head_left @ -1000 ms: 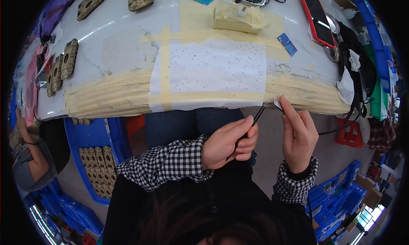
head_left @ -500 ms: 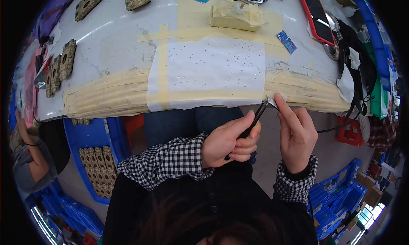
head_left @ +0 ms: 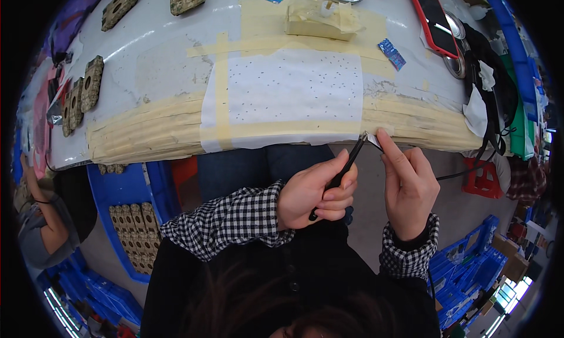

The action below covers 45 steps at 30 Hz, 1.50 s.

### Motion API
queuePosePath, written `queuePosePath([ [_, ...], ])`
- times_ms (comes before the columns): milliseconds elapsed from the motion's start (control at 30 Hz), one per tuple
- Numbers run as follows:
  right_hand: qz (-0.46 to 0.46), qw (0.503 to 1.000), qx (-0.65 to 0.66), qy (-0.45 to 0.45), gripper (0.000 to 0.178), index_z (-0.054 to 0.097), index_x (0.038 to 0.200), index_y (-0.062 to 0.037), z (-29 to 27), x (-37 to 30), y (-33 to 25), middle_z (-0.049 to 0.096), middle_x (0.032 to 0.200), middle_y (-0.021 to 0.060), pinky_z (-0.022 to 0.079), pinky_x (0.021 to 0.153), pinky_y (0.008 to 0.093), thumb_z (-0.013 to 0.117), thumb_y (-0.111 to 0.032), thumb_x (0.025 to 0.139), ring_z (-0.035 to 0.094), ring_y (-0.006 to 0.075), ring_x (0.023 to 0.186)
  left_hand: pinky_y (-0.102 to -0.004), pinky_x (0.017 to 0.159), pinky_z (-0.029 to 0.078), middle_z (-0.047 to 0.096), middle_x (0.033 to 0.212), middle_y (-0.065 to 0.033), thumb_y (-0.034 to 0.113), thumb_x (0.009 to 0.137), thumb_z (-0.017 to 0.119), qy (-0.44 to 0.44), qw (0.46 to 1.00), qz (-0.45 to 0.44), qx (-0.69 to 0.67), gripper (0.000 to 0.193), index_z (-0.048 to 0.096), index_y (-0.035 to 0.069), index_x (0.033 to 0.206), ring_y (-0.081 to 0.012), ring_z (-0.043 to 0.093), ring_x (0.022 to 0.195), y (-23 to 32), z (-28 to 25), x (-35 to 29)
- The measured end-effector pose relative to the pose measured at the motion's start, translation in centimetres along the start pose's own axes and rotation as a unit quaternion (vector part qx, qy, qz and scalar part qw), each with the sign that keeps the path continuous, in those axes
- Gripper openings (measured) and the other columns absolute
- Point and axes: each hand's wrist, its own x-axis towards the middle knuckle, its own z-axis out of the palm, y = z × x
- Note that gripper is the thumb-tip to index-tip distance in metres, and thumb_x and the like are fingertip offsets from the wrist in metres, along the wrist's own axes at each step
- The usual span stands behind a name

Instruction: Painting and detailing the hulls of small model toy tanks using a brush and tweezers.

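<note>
My left hand is closed around a pair of black tweezers, which point up and to the right. Their tips meet a small whitish piece at the table's front edge. Thumb and forefinger of my right hand pinch that piece; it is too small to name. Just left of the tips, a white sheet of paper lies taped to the table, with many tiny dark specks scattered over it.
Behind the paper stands a tape-wrapped block. A red-cased phone and black straps lie at the right. Camouflage-patterned cases rest at the left. A blue crate holds more below; another person's arm is at far left.
The two arms of the tweezers, slightly apart before, now look pressed together. Both hands stay in nearly the same place, and the whole view has shifted slightly.
</note>
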Motion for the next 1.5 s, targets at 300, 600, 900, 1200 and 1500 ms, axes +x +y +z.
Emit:
queuePosePath([
  [300, 0.046, 0.996, 0.08, 0.007, 0.044, 0.064, 0.118, -0.0192, 0.2, -0.3, 0.4, 0.037, 0.061, 0.0039, 0.038, 0.049, 0.0299, 0.067, -0.001, 0.078, 0.04, 0.0157, 0.051, -0.0183, 0.039, 0.024, 0.029, 0.057, 0.0048, 0.04, 0.101, 0.028, 0.004, 1.0, 0.02, 0.005, 0.034, 0.046, 0.012, 0.094, -0.0041, 0.021, 0.044, 0.3, 0.3, -0.2],
  [600, 0.005, 0.999, 0.042, 0.013, 0.044, 0.065, 0.117, -0.0205, 0.6, -0.3, 0.4, 0.038, 0.061, 0.003, 0.039, 0.05, 0.0298, 0.068, -0.003, 0.077, 0.041, 0.0156, 0.051, -0.0231, 0.051, 0.036, 0.034, 0.064, 0.003, 0.03, 0.102, 0.029, 0.059, 0.993, 0.089, 0.042, 0.03, 0.045, 0.01, 0.086, -0.0083, 0.034, 0.055, -0.1, 0.7, 0.6],
  [900, 0.017, 0.999, 0.048, -0.015, 0.044, 0.064, 0.118, -0.0219, 0.0, 0.3, 0.4, 0.038, 0.061, 0.0028, 0.039, 0.049, 0.0304, 0.067, -0.004, 0.078, 0.041, 0.0164, 0.051, -0.0238, 0.051, 0.036, 0.029, 0.06, 0.0051, 0.032, 0.102, 0.027, 0.027, 0.994, 0.094, 0.049, 0.033, 0.042, 0.012, 0.081, -0.0072, 0.029, 0.053, -0.1, 0.4, 0.7],
  [1200, 0.001, 1.0, -0.016, 0.007, 0.044, 0.065, 0.117, -0.0222, 0.3, 0.5, -0.2, 0.037, 0.061, 0.003, 0.039, 0.049, 0.0299, 0.068, -0.005, 0.077, 0.041, 0.0162, 0.051, -0.0221, 0.045, 0.033, 0.024, 0.059, 0.0058, 0.03, 0.102, 0.025, 0.041, 0.992, 0.105, 0.061, 0.032, 0.041, 0.012, 0.082, -0.0067, 0.025, 0.051, -0.2, 0.5, 0.8],
  [1500, -0.002, 1.0, 0.025, 0.011, 0.044, 0.064, 0.118, -0.0232, 0.5, -0.3, 0.3, 0.036, 0.061, 0.0024, 0.038, 0.049, 0.0301, 0.068, -0.006, 0.078, 0.04, 0.0159, 0.051, -0.02, 0.04, 0.03, 0.024, 0.059, 0.0054, 0.034, 0.102, 0.024, 0.057, 0.979, 0.133, 0.145, 0.036, 0.042, 0.01, 0.084, -0.0057, 0.023, 0.049, -0.5, 0.8, 0.8],
])
